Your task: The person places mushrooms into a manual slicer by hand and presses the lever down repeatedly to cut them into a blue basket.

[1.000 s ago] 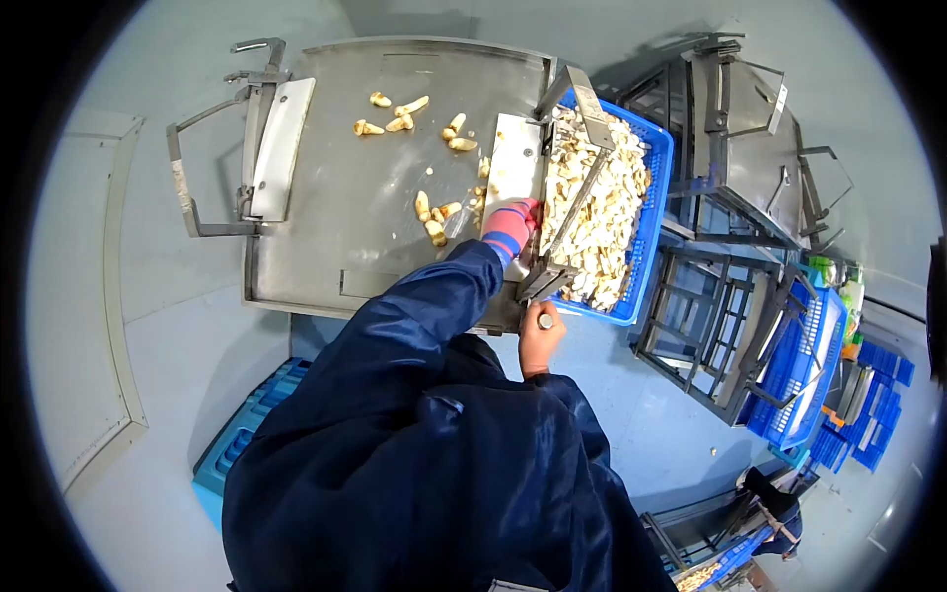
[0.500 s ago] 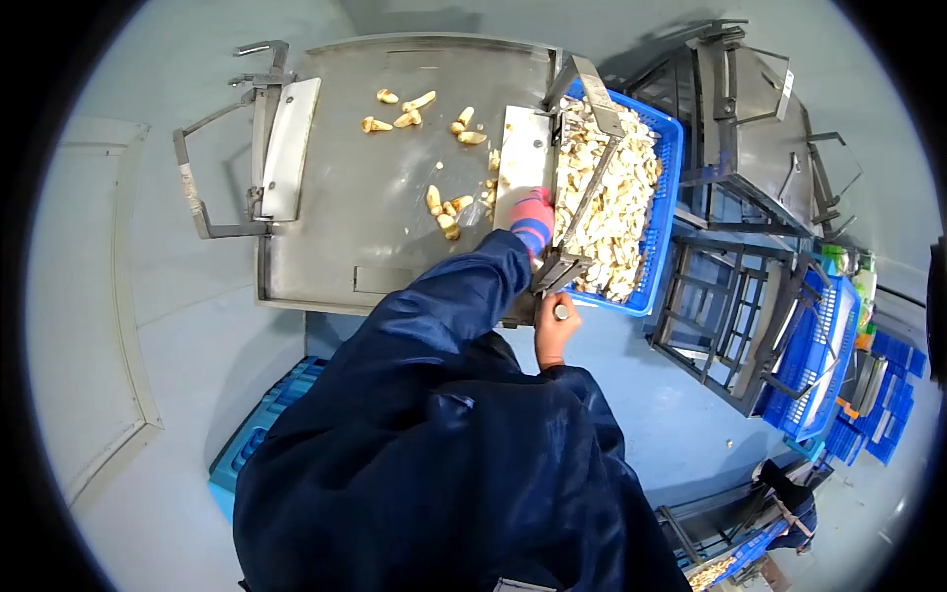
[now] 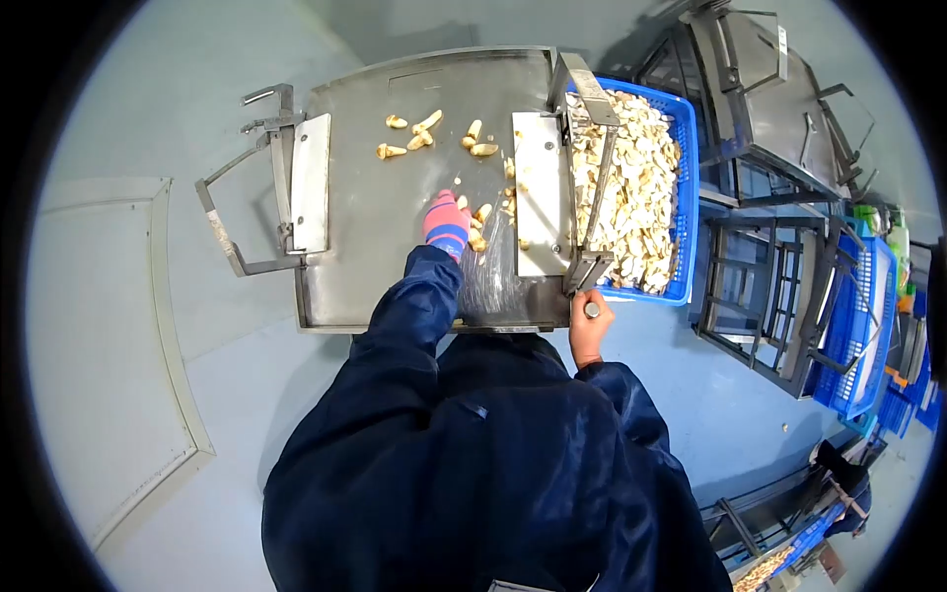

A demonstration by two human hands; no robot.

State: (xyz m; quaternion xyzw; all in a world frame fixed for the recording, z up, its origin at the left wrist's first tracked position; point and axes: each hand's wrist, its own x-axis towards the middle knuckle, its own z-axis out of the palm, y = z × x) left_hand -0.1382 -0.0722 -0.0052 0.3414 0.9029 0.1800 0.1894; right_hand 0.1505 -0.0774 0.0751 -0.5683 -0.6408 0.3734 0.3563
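Observation:
My left hand (image 3: 447, 222), in a pink and blue striped glove, is on the steel table (image 3: 375, 227) at a small cluster of pale mushrooms (image 3: 480, 213). Its fingers are curled downward beside them, and what lies under the fingers is hidden. My bare right hand (image 3: 589, 331) is wrapped round the handle (image 3: 592, 310) of a hinged blade cutter (image 3: 598, 187) at the table's right edge. A white cutting board (image 3: 542, 197) lies left of the blade. More whole mushrooms (image 3: 421, 140) are scattered toward the back, and small pieces line the board's left edge.
Right of the blade, a blue basket (image 3: 689, 197) holds many sliced mushrooms. A second cutter (image 3: 286, 187) is mounted on the table's left side. Metal stands (image 3: 764, 286) and more blue baskets (image 3: 853, 335) stand at right. Another person (image 3: 850, 488) is at lower right.
My left hand has moved left from the board beside the blade to the mushroom cluster on the table. My right hand stays on the handle. The whole view has shifted slightly.

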